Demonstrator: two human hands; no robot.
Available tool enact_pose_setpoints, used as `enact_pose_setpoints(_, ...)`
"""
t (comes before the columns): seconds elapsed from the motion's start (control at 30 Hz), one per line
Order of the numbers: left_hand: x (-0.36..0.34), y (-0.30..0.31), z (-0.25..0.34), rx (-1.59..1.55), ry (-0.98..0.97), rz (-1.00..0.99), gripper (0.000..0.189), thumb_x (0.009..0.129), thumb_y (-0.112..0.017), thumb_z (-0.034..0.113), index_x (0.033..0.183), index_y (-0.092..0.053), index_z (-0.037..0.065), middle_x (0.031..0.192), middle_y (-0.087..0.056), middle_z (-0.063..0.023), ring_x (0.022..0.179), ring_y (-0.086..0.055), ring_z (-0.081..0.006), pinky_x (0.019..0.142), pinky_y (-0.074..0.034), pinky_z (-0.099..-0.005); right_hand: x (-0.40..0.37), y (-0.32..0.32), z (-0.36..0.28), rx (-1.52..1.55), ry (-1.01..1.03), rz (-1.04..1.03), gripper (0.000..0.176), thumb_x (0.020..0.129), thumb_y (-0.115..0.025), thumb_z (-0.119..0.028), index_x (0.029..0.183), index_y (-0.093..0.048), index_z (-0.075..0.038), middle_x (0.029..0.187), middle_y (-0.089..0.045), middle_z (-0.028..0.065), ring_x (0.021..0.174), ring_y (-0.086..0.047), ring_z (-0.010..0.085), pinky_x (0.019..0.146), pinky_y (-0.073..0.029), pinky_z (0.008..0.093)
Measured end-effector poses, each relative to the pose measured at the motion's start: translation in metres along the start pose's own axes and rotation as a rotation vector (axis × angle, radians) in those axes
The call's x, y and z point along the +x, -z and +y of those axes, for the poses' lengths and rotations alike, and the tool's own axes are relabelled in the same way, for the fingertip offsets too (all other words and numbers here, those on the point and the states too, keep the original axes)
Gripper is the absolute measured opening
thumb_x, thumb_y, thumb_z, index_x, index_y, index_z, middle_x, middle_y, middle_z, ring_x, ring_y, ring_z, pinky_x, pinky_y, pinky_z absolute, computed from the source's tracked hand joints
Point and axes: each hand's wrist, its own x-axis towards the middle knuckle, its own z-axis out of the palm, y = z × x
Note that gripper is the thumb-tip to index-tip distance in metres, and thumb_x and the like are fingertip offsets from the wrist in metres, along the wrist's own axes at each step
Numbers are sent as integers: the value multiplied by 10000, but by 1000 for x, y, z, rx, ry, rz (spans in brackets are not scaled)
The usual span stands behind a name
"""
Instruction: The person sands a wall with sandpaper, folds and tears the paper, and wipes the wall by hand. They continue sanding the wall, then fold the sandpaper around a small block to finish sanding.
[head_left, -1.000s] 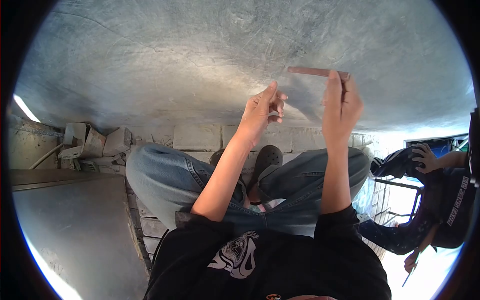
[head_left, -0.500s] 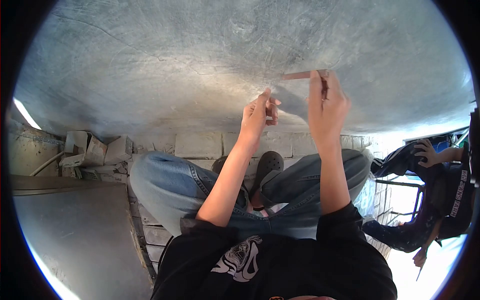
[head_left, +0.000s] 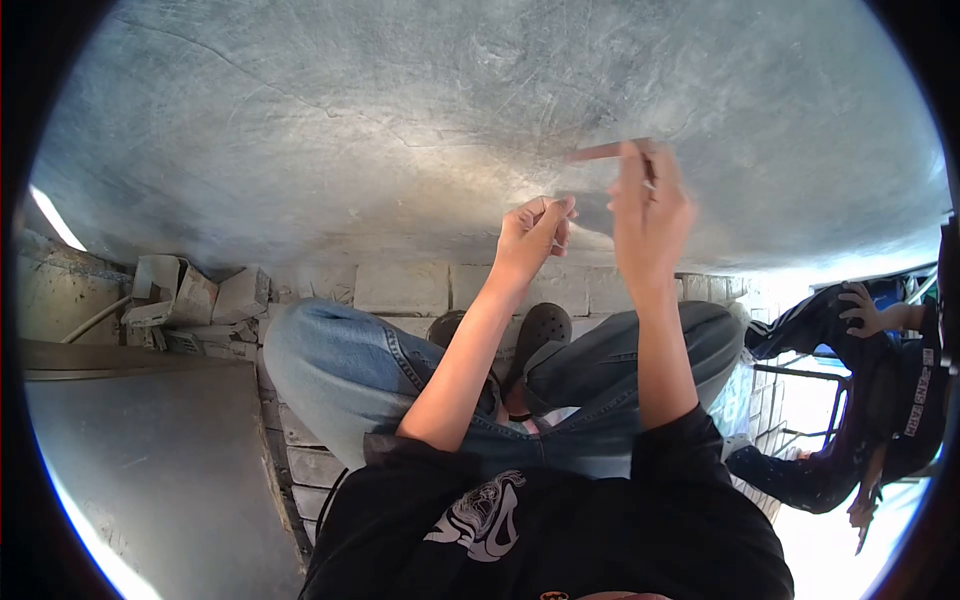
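A scratched grey surface (head_left: 400, 90) fills the upper part of the view. My right hand (head_left: 652, 215), slightly blurred, grips a thin reddish-brown tool (head_left: 602, 152) whose free end points left, close to the surface. Left of it, my left hand (head_left: 538, 232) is closed, thumb pressed against the fingers, near the surface's lower part; what it holds, if anything, is too small to make out. A shadow falls on the surface between both hands.
Broken blocks (head_left: 240, 295) lie at the left, above a grey metal panel (head_left: 150, 470). Pale bricks (head_left: 400, 288) line the ground by my feet. At the right sits another person (head_left: 880, 390), near a dark metal frame (head_left: 800, 372).
My left hand has shifted slightly right and down, and its fingers have drawn together. The right hand stays nearly in place, the tool tilted a little differently. The other person's lower hand has moved.
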Motion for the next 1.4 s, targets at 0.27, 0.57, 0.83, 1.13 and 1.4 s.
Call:
enact_pose_setpoints(0.27, -5, 0, 1, 42, 40, -141, 124, 862, -554, 192, 854, -620, 87, 703, -560, 37, 669, -530, -57, 644, -448, -232, -23, -11, 28, 255, -272, -138, 166, 895, -513, -118, 821, -564, 22, 590, -536, 48, 495, -444, 80, 445, -338, 252)
enact_pose_setpoints(0.57, -5, 5, 8, -301, 19, -42, 150, 855, -545, 192, 935, -607, 81, 759, -587, 8, 741, -572, -92, 630, -475, -252, -31, -14, 39, 441, -406, -71, 219, 910, -513, -168, 821, -590, 17, 527, -433, -37, 468, -378, 27, 435, -284, 207)
enact_pose_setpoints(0.83, 0, 20, 18, -86, -158, 27, 293, 899, -550, 324, 882, -639, 45, 809, -633, -30, 758, -597, -119, 639, -496, -270, -39, -39, 19, 749, -698, -185, 250, 924, -520, -260, 855, -594, -31, 566, -426, -43, 466, -379, 37, 425, -282, 194)
enact_pose_setpoints(1.13, -1, 25, 25, 89, -316, 206, 284, 859, -632, 254, 767, -653, -14, 665, -653, -73, 605, -628, -133, 550, -459, -233, -51, -36, 21, 832, -748, -364, 243, 911, -546, -269, 1004, -587, -49, 555, -428, -46, 461, -384, 47, 439, -301, 201)
enact_pose_setpoints(1.4, -3, 24, 21, 271, -246, 172, 265, 852, -633, 197, 765, -643, -54, 646, -652, -110, 587, -642, -145, 557, -499, -231, -85, -20, 57, 1201, -939, -432, 253, 891, -575, -231, 1074, -550, -58, 608, -399, -39, 551, -386, 63, 502, -311, 225)
